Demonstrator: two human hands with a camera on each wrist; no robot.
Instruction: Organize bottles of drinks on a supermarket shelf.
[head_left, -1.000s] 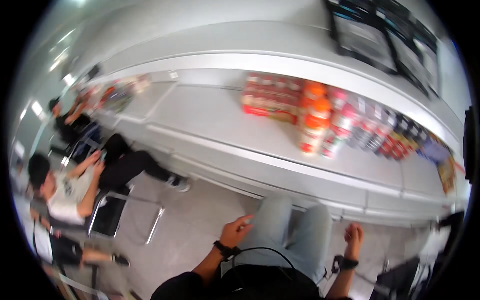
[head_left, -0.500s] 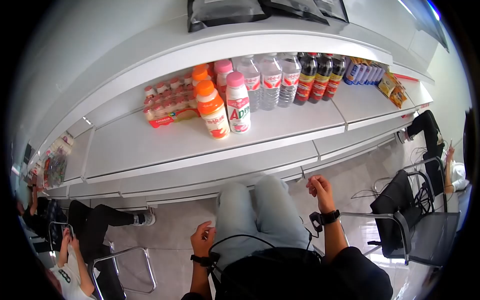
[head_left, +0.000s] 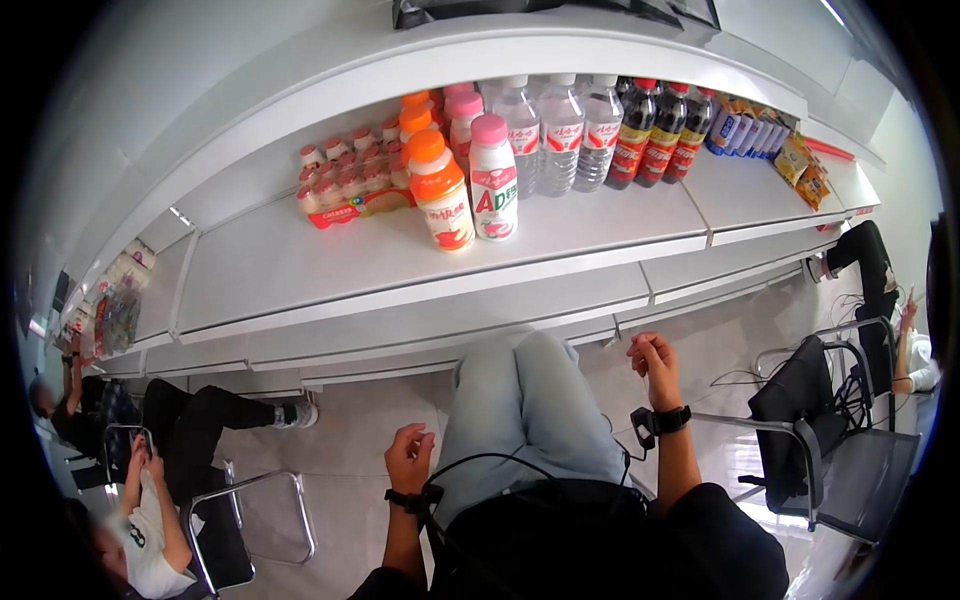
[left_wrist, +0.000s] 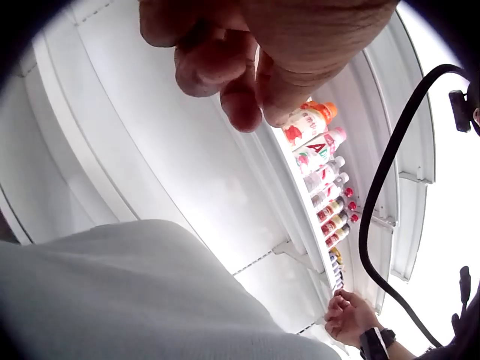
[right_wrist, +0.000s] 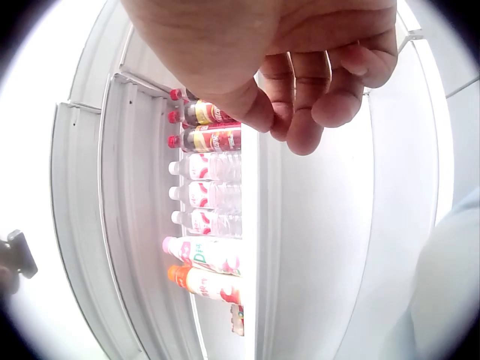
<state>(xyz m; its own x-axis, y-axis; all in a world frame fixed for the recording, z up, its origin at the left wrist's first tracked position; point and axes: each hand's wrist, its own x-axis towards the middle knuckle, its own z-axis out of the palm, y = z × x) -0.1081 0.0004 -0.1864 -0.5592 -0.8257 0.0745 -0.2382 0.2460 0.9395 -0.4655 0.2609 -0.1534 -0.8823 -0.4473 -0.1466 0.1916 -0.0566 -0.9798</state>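
Note:
My left hand [head_left: 408, 455] hangs beside my left thigh, fingers loosely curled around nothing. At the right, my right hand [head_left: 655, 365] is held near the lower shelf edge, loosely curled and holding nothing. Beyond both hands, a white shelf [head_left: 350, 265] carries drinks. Toward its front stand an orange-capped bottle [head_left: 440, 200] and a pink-capped milk drink bottle [head_left: 494, 195]. To their left sits a pack of small red-capped bottles [head_left: 350, 190]. Clear water bottles [head_left: 560, 140] and dark red-capped cola bottles [head_left: 660, 140] line up to the right.
Blue packs [head_left: 740, 135] and yellow snack bags [head_left: 800, 170] lie farther right on the shelf. Black bags [head_left: 520, 8] rest on the shelf above. A black chair [head_left: 800, 400] stands to my right, and a seated person [head_left: 150, 550] is at the left.
The head view has swung right and steadied, bringing the drinks toward the middle. The right hand has come up from the lower right; both hands still hold nothing, and the drinks stay in place.

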